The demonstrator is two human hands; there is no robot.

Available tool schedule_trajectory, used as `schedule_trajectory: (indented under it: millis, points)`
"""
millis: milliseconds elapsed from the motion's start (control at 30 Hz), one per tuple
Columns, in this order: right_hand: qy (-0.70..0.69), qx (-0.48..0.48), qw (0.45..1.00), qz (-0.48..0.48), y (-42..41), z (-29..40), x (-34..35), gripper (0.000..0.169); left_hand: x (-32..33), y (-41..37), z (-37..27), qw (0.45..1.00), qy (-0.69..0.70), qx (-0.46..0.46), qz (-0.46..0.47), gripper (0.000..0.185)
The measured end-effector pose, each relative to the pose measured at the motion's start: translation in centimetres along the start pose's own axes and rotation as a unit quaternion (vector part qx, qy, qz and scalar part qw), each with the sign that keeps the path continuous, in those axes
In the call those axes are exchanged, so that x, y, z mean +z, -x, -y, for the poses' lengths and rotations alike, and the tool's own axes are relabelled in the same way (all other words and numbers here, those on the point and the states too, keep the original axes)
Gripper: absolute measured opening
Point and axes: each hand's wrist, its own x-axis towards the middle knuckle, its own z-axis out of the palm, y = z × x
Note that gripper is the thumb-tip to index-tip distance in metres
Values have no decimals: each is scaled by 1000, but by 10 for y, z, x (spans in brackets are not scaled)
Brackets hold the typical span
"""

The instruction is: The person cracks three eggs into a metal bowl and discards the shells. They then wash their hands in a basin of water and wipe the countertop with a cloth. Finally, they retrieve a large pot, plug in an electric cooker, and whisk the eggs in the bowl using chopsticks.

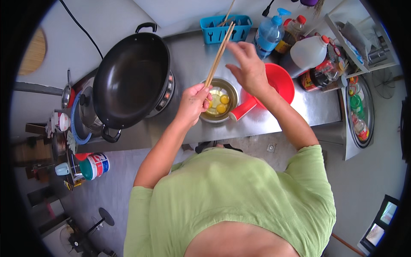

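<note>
Wooden chopsticks [220, 55] are held near their lower ends by my left hand [195, 101], pointing up and away. Beneath that hand's fingers is a round metal bowl [236, 93] with several raw egg yolks [221, 108] in clear egg white. My right hand [247, 64] is raised with its fingers apart, just right of the chopsticks, holding nothing. A red plastic ladle-like scoop [284, 83] lies right of the bowl, partly behind my right forearm, its handle close to the bowl's rim.
A large black wok [131, 80] sits on a cooker [165, 99] at left. A blue utensil basket [213, 36] stands at the back. Behind to the right are a blue pump bottle [268, 35], a large plastic jug [306, 53] and several sauce bottles. A lidded pan [88, 110] stands at far left.
</note>
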Motion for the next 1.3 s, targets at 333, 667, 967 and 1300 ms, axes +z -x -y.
schedule_trajectory:
  millis: [333,667,967,1300]
  points:
    - [-203,89,975,-18,29,-12,1,18,-45,9,41,982,-115,47,-142,47]
    - [-433,326,839,44,67,30,-7,51,-56,-32,119,985,39,-159,-57,31]
    - [-372,283,883,50,119,91,-23,28,-113,54,105,984,41,-173,-14,34]
    - [-518,434,730,106,181,197,76,27,-206,181,97,991,52,-121,8,41]
